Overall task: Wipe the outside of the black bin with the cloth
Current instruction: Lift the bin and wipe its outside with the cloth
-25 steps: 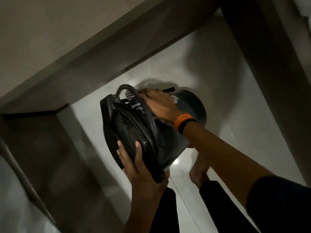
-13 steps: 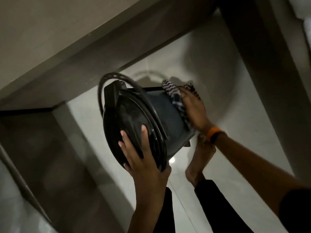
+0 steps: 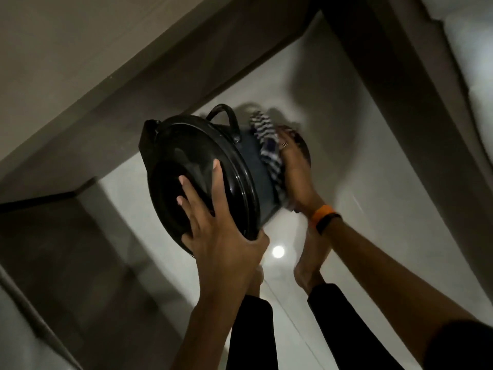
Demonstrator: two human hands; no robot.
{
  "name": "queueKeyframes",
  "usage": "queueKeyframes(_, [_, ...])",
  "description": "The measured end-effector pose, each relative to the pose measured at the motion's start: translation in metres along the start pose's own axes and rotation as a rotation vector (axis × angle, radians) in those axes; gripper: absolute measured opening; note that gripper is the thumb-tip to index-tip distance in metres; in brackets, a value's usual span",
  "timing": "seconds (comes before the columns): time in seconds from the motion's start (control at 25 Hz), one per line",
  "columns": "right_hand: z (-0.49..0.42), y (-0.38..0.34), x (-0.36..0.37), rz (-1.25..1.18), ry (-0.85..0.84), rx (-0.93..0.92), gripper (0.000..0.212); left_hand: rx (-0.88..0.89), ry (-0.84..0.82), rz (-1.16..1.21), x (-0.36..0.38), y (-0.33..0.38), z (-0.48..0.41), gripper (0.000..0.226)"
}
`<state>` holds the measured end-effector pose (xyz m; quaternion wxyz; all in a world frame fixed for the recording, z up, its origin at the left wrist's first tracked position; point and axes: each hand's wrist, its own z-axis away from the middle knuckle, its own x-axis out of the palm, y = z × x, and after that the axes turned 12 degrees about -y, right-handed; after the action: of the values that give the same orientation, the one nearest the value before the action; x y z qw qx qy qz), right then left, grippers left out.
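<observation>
**A:** From the head view, where have you got things right now?

**B:** You're holding the black bin (image 3: 256, 166) up off the floor (image 3: 360, 209), tipped on its side with the lid (image 3: 192, 177) facing you. Your left hand (image 3: 221, 236) is spread over the lid, its fingers (image 3: 214, 177) open and flat on the plastic, thumb hooked under the lower rim. Your right hand (image 3: 296, 172) presses the checked cloth (image 3: 269, 153) against the side wall, just beyond the lid; its fingers are curled onto the cloth, gripping it against the bin.

**A:** How do I do this stroke well?

**B:** I'd keep the left palm firm so the lid stays shut and the bin can't roll, and let the right hand do the travelling. Keep the cloth flat under your fingers, run it along the wall from rim to base, then turn the bin a little and overlap the last band. Mind the carry handle (image 3: 226, 118) standing up near the cloth; it could snag a loose corner.

**A:** And the base?

**B:** It's behind your right hand and blurred, so I can't tell how much of it the cloth reaches.

**A:** What about the room?

**B:** There is no surface under the bin; it hangs over pale glossy floor, with a ceiling light reflected just below it. Dark panels close in on the left and right, and your bare feet (image 3: 309, 273) stand directly beneath, so a slip would land on them.
</observation>
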<state>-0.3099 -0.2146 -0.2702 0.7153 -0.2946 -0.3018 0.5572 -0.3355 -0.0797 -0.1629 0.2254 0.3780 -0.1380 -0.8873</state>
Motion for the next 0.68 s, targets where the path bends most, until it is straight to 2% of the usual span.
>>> queueKeyframes(0.08, [0.035,0.003,0.028,0.182,-0.118,-0.2,0.058,-0.019,-0.027,-0.035,-0.003,0.004,-0.005,0.134])
queueKeyframes(0.12, [0.036,0.015,0.032,0.216,-0.13,-0.307,0.055,-0.037,-0.026,-0.029,-0.007,0.006,-0.009,0.133])
queueKeyframes(0.16, [0.025,0.021,0.029,0.199,-0.117,-0.338,0.055,-0.06,-0.026,-0.018,-0.012,0.007,-0.013,0.132])
queueKeyframes(0.2, [0.003,0.031,0.021,0.179,-0.078,-0.288,0.059,-0.09,-0.022,-0.005,-0.016,0.007,-0.018,0.132])
queueKeyframes(0.28, [-0.048,0.043,-0.009,0.146,0.091,0.054,0.074,-0.156,-0.007,0.005,-0.027,0.009,-0.025,0.132])
queueKeyframes(0.32, [-0.061,0.04,-0.021,0.135,0.146,0.222,0.073,-0.18,-0.006,-0.014,-0.031,0.01,-0.027,0.131])
queueKeyframes(0.36, [-0.067,0.041,-0.022,0.076,0.145,0.278,0.065,-0.205,-0.012,-0.032,-0.036,0.012,-0.029,0.129])
queueKeyframes(0.44, [-0.04,0.025,0.001,-0.066,0.003,0.211,0.05,-0.254,-0.018,-0.016,-0.044,0.016,-0.033,0.123])
queueKeyframes(0.52, [0.01,0.005,0.033,-0.082,-0.075,0.135,0.053,-0.306,-0.001,0.003,-0.05,0.02,-0.034,0.117])
queueKeyframes(0.6, [0.057,0.002,0.054,0.052,-0.097,0.029,0.058,-0.336,0.014,-0.013,-0.056,0.024,-0.038,0.109])
queueKeyframes(0.68, [0.063,-0.006,0.046,0.154,-0.065,-0.094,0.062,-0.315,0.067,-0.04,-0.061,0.032,-0.054,0.1])
